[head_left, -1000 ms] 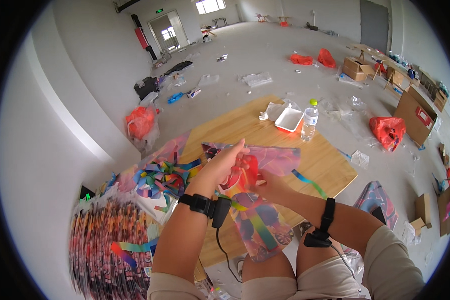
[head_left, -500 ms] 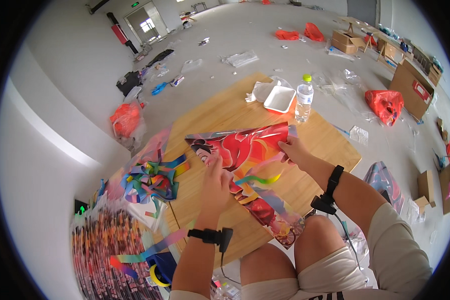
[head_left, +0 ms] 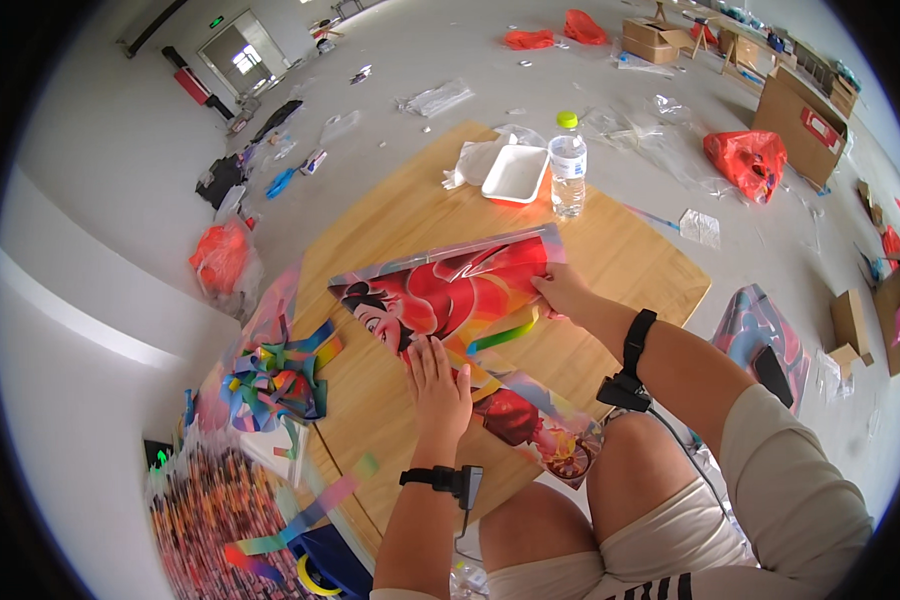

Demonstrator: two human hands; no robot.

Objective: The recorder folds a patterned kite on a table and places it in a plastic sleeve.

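Observation:
A glossy printed plastic sheet (head_left: 460, 285), mostly red with a cartoon figure, is spread in a roughly triangular shape on the wooden table (head_left: 390, 235). My left hand (head_left: 438, 395) lies on its lower edge, fingers stretched out and palm down. At the sheet's right corner, my right hand (head_left: 564, 290) grips the edge between thumb and fingers. A green-yellow ribbon (head_left: 502, 336) sticks out beneath the sheet between my hands. From there a narrower printed part (head_left: 542, 432) runs toward my knees. Whether the two parts are joined is hidden.
Left on the table lies a heap of rainbow ribbons (head_left: 275, 385). A water bottle (head_left: 568, 165) and a white tray (head_left: 516, 174) stand at the far edge. Stacked printed packets (head_left: 215, 520) sit lower left. Red bags (head_left: 746, 162) and cardboard boxes (head_left: 802, 125) are on the floor.
My left hand has come down from over the cartoon face to the sheet's lower edge and flattened out. The sheet looks smoother. My right hand keeps its hold. The whole view has shifted slightly.

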